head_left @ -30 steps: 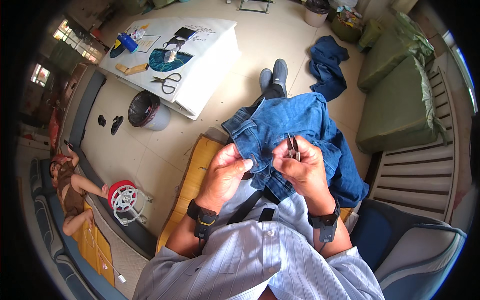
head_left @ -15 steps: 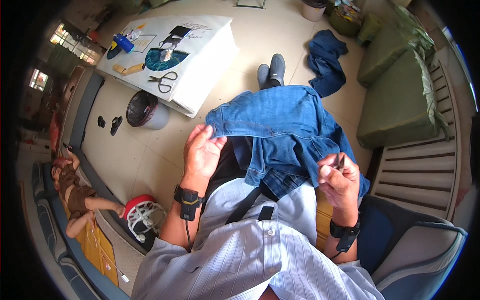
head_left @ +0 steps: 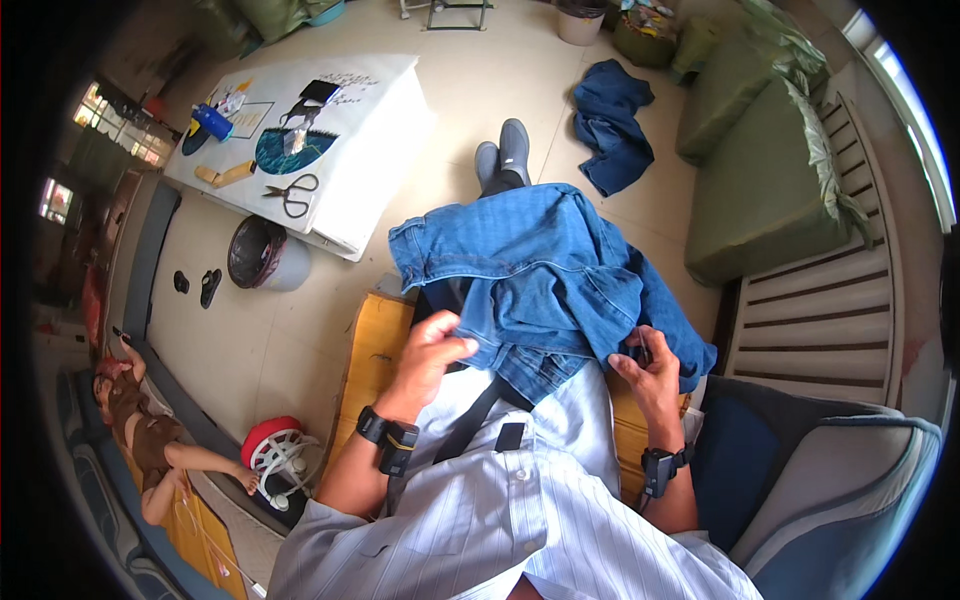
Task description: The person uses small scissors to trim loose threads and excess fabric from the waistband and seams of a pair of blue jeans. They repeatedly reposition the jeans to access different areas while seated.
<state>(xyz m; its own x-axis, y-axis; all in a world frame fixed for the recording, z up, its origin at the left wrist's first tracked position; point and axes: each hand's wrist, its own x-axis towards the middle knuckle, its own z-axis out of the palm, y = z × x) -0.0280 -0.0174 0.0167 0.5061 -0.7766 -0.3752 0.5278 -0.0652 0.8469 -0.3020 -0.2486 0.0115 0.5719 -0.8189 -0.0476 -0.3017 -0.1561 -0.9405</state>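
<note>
A blue denim garment [head_left: 535, 255] lies in folds across my lap and legs. My left hand [head_left: 443, 340] is closed on a fold of it at the lower left. At the garment's lower right, my right hand [head_left: 645, 355] has its fingers curled round the small dark snips [head_left: 637, 352], which are mostly hidden by fingers and cloth; they were clearer in the earlier views.
Ahead left stand a white table [head_left: 380, 130] bearing scissors [head_left: 292, 196] and a blue bottle [head_left: 210, 122], and a bin [head_left: 265, 255]. Denim [head_left: 612, 125] lies on the floor; green-covered cushions [head_left: 740, 180] are right. A person [head_left: 140, 420] lies at left beside a red-and-white fan [head_left: 275, 450].
My left hand moved from the garment's upper left edge down and right to a lower fold. My right hand sits lower and slightly left, against the cloth. The view has shifted slightly.
</note>
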